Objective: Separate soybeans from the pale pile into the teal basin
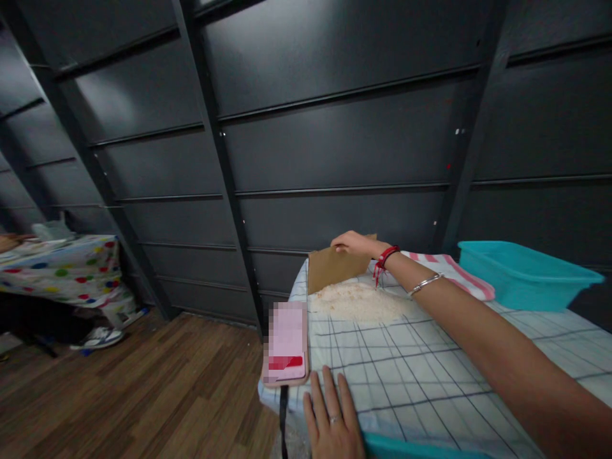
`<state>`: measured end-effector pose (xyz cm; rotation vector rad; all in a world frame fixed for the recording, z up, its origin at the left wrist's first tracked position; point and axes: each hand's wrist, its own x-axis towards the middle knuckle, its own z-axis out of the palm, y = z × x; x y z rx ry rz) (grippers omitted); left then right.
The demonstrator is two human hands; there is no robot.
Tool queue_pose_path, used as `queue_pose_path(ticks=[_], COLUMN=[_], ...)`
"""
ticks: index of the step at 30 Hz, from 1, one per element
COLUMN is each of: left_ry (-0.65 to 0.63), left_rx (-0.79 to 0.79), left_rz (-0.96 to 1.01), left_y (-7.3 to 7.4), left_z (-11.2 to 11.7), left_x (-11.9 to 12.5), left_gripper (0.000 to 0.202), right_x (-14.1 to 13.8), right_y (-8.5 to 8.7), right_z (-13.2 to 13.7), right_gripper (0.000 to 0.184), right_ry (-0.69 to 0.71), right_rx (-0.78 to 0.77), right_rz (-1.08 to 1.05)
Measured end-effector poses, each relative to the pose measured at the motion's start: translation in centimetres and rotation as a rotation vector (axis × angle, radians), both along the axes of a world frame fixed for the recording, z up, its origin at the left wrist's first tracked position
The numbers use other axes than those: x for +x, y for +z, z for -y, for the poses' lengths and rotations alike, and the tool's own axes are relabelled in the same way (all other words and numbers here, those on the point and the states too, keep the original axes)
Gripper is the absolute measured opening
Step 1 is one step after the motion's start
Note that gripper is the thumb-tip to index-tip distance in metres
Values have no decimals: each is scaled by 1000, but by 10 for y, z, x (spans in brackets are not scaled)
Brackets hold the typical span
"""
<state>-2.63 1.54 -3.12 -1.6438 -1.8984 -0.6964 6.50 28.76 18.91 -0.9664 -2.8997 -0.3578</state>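
Observation:
My right hand (352,243) reaches across the table to the far edge and grips the top of a brown cardboard sheet (332,268), which stands tilted behind a pile of white grains (359,301). A red thread band and a metal bangle sit on that wrist. My left hand (332,415) rests flat on the checked tablecloth (421,370) at the near edge, fingers stretched out, holding nothing. A ring is on one finger. A pink phone (285,344) lies just beyond its fingertips at the table's left edge.
A turquoise plastic tub (523,274) stands at the back right, beside a red-and-white striped cloth (466,277). Another turquoise rim (411,448) shows at the bottom edge. A dark panelled wall rises behind. A table with a polka-dot cover (62,268) stands at far left on the wooden floor.

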Motion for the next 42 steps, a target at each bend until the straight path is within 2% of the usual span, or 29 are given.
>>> queue_pose_path(ticks=[3,7,12,16,21,25,29,32,37,42], left_ry=[-25,-22,-38,-39,-44,-25,-65,-42,-42,-36], left_rx=[-36,-74,-108,-126,-145,-182,-198,-197,-214,-249], left_rz=[2,-12,8,-5,8,-62,-75,-8,52,10], left_y=[-2,3,16,21,20,21,24,26,28,25], left_z=[1,3,7,9,10,12,13,13,13,13], left_x=[0,0,-1,-1,-1,-2,-4,-2,1,0], left_gripper=[45,46,51,52,50,52,54,52,77,79], right_x=[3,4,5,11,30,57,84,93,79,64], right_y=[5,13,27,38,42,41,36,25,-4,-24], right_z=[1,8,34,60,89,108,114,113,117,128], right_gripper=[31,15,22,23,23,25,27,25,24,24], right_ry=[64,149,250,304,327,324,204,98,30,45], right_rx=[-31,-37,-9,11,63,136,271,406,569,587], right_rz=[20,33,45,68,68,8,-132,-159,-68,-50])
